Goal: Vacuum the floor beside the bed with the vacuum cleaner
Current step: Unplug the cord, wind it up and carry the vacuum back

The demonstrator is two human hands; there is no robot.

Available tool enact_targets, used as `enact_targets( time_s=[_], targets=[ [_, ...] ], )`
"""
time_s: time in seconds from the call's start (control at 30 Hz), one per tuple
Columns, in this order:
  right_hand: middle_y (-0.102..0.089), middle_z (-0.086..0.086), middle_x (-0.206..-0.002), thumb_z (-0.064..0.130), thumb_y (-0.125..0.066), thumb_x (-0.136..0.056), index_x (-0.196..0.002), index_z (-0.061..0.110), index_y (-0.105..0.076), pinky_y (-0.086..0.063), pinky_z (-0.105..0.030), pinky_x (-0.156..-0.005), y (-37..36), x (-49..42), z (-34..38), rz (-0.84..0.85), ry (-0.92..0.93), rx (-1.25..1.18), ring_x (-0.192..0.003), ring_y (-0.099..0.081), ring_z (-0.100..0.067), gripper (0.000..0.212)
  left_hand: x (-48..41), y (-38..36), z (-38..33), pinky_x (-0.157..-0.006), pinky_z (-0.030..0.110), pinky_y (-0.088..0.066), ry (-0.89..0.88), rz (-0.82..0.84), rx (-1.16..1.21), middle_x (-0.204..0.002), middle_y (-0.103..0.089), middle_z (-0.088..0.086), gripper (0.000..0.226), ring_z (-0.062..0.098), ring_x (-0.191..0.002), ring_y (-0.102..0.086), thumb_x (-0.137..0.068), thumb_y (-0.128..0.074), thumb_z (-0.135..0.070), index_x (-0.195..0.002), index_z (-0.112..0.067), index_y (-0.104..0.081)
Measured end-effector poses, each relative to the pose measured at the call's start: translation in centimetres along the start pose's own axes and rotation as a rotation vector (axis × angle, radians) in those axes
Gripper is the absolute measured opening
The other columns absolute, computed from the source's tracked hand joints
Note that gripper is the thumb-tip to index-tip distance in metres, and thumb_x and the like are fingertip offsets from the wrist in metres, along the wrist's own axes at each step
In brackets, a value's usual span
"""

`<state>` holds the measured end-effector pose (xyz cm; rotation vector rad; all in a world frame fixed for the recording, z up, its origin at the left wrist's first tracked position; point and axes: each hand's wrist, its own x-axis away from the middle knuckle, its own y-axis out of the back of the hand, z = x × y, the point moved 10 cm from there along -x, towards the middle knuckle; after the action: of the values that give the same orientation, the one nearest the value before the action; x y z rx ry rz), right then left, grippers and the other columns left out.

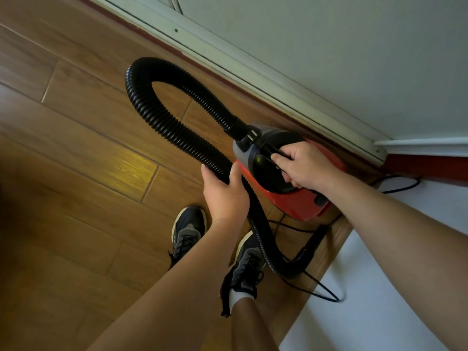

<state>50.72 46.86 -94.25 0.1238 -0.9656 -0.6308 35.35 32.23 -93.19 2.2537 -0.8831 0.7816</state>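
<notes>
Vacuum (pixel 296 202): the red and black body was seen right of centre, close to the rail at the wall's foot.
Right hand (pixel 304 165): the fingers were curled tightly round the black handle (pixel 274 152) on top of the body; the handle ran out from under the fingers toward the hose socket.
Left hand (pixel 225 196): the hose (pixel 174 130) was gripped just left of the body, with the thumb on its right side and the fingers wrapped round behind it, hidden.
Hose: a loop was formed toward the upper left; another stretch dropped past the left wrist to the lower right.
Cord (pixel 325 288): laid on the floor (pixel 76 148) beside a white surface (pixel 379 287) at lower right.
Shoes (pixel 188 231): two were seen below the hands.
</notes>
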Motion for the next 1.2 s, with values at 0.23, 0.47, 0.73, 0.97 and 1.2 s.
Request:
enact_targets(
  time_s=[0.23,0.47,0.73,0.97,1.2],
  targets=[
    [-0.059,-0.001,-0.051,0.032,-0.056,-0.101,-0.069,0.026,-0.064,-0.043,-0.030,-0.041,0.2,-0.9,-1.7,0.017,-0.002,-0.005,-0.039,-0.050,-0.017,0.034,-0.1,-0.9,1.2,-0.055,-0.003,-0.041,-0.019,0.010,-0.001,-0.092,-0.057,-0.027,0.032,-0.031,-0.078,-0.053,-0.099,-0.062,-0.030,-0.122,-0.036,-0.042],
    [-0.062,0.001,-0.052,0.032,-0.056,-0.102,-0.071,0.030,-0.065,-0.047,-0.033,-0.045,0.6,-0.7,-3.1,0.031,0.012,0.004,-0.040,-0.053,-0.015,0.032,0.8,-2.0,1.4,-0.060,0.000,-0.045,-0.017,0.058,-0.001,-0.092,-0.060,-0.043,0.031,-0.019,-0.086,-0.060,-0.098,-0.063,-0.029,-0.103,-0.053,-0.043],
    [-0.069,0.008,-0.061,0.035,-0.054,-0.102,-0.076,0.026,-0.065,-0.052,-0.030,-0.053,1.8,-0.3,-3.3,-0.015,0.027,0.102,-0.045,-0.063,-0.010,0.030,2.1,-2.1,1.3,-0.061,0.004,-0.048,-0.056,0.068,-0.045,-0.094,-0.063,-0.035,0.023,-0.012,-0.086,-0.063,-0.098,-0.064,-0.030,-0.113,-0.039,-0.048],
    [-0.070,0.010,-0.063,0.037,-0.054,-0.102,-0.077,0.028,-0.066,-0.053,-0.033,-0.057,1.6,-0.1,-3.3,-0.012,0.022,0.086,-0.047,-0.064,-0.009,0.029,2.5,-2.5,0.4,-0.062,0.002,-0.046,-0.075,0.069,-0.044,-0.093,-0.062,-0.040,0.026,-0.015,-0.085,-0.062,-0.098,-0.063,-0.029,-0.105,-0.046,-0.045],
    [-0.070,0.008,-0.063,0.040,-0.053,-0.102,-0.078,0.034,-0.065,-0.055,-0.036,-0.058,1.7,0.4,-3.0,-0.015,-0.004,0.109,-0.049,-0.065,-0.008,0.027,2.7,-2.0,0.9,-0.058,0.002,-0.045,-0.056,0.048,-0.044,-0.089,-0.065,-0.030,0.023,-0.017,-0.082,-0.061,-0.097,-0.065,-0.030,-0.108,-0.041,-0.048]
  ],
)
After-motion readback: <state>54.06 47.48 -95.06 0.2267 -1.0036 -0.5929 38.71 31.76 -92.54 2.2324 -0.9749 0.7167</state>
